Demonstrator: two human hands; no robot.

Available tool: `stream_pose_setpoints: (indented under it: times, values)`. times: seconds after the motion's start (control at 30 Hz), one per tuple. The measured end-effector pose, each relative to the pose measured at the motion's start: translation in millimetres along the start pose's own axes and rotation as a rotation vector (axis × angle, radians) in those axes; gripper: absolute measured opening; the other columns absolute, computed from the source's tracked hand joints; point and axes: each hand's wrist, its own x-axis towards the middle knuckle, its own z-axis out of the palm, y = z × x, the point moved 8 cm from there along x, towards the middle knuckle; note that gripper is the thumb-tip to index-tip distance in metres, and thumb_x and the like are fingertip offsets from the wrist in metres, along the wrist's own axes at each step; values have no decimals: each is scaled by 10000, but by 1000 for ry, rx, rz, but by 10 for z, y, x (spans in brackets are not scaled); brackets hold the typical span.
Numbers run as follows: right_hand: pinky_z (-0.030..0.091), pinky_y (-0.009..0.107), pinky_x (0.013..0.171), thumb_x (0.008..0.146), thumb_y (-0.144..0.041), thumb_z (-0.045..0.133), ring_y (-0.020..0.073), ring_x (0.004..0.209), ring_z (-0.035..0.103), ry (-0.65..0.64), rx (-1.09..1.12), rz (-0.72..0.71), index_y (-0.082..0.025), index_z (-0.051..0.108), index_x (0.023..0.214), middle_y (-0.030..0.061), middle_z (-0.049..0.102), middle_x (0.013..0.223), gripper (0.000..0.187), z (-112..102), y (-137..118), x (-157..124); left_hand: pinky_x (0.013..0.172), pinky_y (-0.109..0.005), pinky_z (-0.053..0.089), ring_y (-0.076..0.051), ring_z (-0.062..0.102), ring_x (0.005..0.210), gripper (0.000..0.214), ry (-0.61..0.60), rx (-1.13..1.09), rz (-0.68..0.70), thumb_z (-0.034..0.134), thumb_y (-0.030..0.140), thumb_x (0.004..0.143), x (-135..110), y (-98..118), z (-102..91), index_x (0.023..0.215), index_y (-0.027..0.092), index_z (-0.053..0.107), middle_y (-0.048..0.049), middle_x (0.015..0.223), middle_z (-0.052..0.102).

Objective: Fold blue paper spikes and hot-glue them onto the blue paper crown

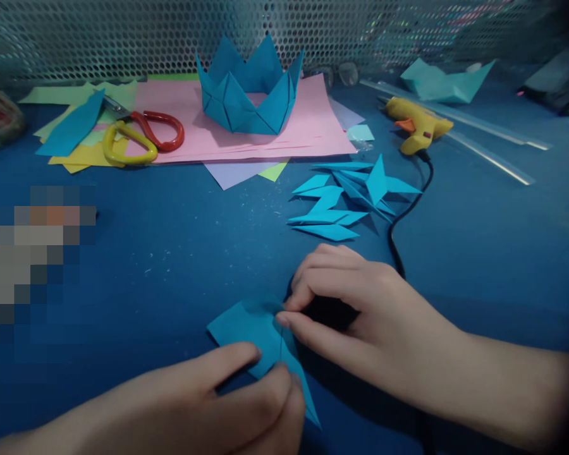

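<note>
A sheet of blue paper (244, 325), partly folded with a crease showing, lies at the front of the table between my hands. My right hand (365, 309) pinches its upper right edge between thumb and forefinger, the other fingers curled. From below, my left hand (227, 404) grips the lower part, thumb and fingers bent over the paper and hiding some of it. Several folded blue paper pieces (339, 197) lie loosely piled just beyond my right hand. Farther back, a blue pointed paper ring (249, 104), shaped like a crown, stands on pink paper sheets (171, 101).
Scissors (145, 136) with red and yellow handles lie on coloured paper at the back left. A yellow glue gun (420, 123) with a black cord (408, 205), clear sticks (497, 161) and a pale green folded paper (448, 82) lie right. A perforated metal panel (123, 38) stands behind.
</note>
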Motion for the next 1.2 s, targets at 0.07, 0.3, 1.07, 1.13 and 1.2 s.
stream_pose_setpoints:
  times: [0.07,0.3,1.07,1.13,1.2]
  values:
    - [412,303,704,854,-120,626,139,706,559,12,-49,-15,-184,587,694,-13,639,705,176,-17,-8,-7,966,-320,434,-132,472,1166,317,-33,-35,-44,385,169,988,-6,9,74,1109,272,659,57,1222,607]
    - [430,258,648,881,-107,623,148,720,542,34,-186,-23,-180,599,826,-8,578,720,94,-27,46,28,836,-312,452,-115,548,950,415,6,-101,-182,313,141,1016,88,-63,76,965,277,701,84,1004,679]
    - [522,202,877,920,-39,509,103,1054,617,-109,153,-200,-188,596,1161,35,667,1106,297,23,-86,29,997,-322,462,-145,494,1251,360,-32,-132,-76,347,254,1012,-5,1,62,1250,284,616,52,1326,637]
    - [530,185,865,925,-24,489,90,1035,628,-102,168,-216,-192,595,1166,30,664,1119,312,22,-87,22,1004,-300,444,-131,497,1238,366,-27,-141,-111,328,241,1022,0,-29,67,1233,293,622,66,1322,640]
    - [541,190,854,930,-22,480,90,1006,643,-68,141,-225,-200,599,1152,19,677,1102,308,12,-84,14,1001,-284,434,-114,509,1221,391,-5,-150,-126,296,214,1031,12,-49,54,1203,301,636,86,1287,662]
